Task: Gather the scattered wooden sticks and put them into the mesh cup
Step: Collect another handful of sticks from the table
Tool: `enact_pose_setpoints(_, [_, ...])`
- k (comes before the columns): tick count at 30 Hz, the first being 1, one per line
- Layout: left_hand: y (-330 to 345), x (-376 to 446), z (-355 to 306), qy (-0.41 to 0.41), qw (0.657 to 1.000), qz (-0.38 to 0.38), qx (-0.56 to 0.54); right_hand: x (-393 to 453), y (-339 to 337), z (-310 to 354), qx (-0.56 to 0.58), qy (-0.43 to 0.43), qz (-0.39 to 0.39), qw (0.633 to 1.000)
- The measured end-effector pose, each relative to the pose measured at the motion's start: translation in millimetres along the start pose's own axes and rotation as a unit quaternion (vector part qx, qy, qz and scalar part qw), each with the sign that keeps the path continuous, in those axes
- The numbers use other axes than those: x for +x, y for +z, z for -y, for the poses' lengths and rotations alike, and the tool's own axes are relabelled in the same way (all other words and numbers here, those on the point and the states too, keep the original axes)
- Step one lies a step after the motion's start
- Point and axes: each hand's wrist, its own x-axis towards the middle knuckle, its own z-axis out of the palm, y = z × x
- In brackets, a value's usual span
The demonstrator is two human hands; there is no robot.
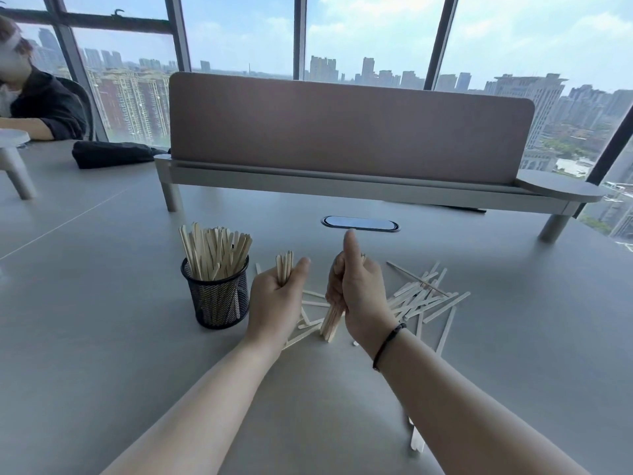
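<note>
The likeliest slip from here is a spill at the mesh cup [217, 296]: it is already crowded with upright sticks, so a fresh bundle pushed in at an angle could catch on those standing there, fan out, or tip the light cup over. The bundle in the right hand [356, 286] also looks loosely squared, its lower ends touching the surface [102, 337], and a few sticks could slide out if it is lifted without tightening.

The left hand [277, 296] is raised just right of the cup, fingers curled round a small bundle of sticks [285, 267] held upright, thumb out to the side. The right hand grips a second, thicker bundle [331, 320] vertically, thumb pointing up, wrist (with a dark band) turned so the back of the hand faces the camera. Both forearms reach forward, roughly parallel.

The remaining scattered sticks [419, 299] lie in a loose heap to the right of the right hand, with several more between and beneath the two hands, and one stray stick [416, 440] near the right forearm.
</note>
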Motion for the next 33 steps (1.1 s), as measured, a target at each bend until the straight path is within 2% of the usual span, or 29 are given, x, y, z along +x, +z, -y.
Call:
enact_pose_setpoints(4, [-0.6,-1.7,-3.3,0.003,1.000,-0.006,-0.008,-3.5,4.3,-4.1,-0.070,-0.017,0.028,0.997])
enact_pose_setpoints(10, [-0.8,-5.9,-12.9,0.033,0.999,-0.004,-0.035,-1.4,5.1,1.3,-0.074,-0.052,0.039,0.995])
enact_pose_setpoints(16, [-1.4,-6.2,-16.1,0.028,0.999,0.003,-0.037,-5.1,3.2,3.8,-0.075,-0.041,0.064,0.994])
enact_pose_setpoints(24, [-6.5,-14.1,-30.0,-0.005,0.988,0.076,-0.134,-13.4,13.4,7.1,-0.098,-0.011,0.110,0.989])
enact_pose_setpoints(28, [-15.8,-12.0,-49.9,-0.038,0.979,0.066,-0.188,-8.6,27.0,25.9,-0.052,0.014,0.130,0.990])
enact_pose_setpoints(33, [-56.7,12.8,-117.7,0.032,0.966,0.065,-0.247,5.5,64.1,64.9,0.057,0.028,0.154,0.986])
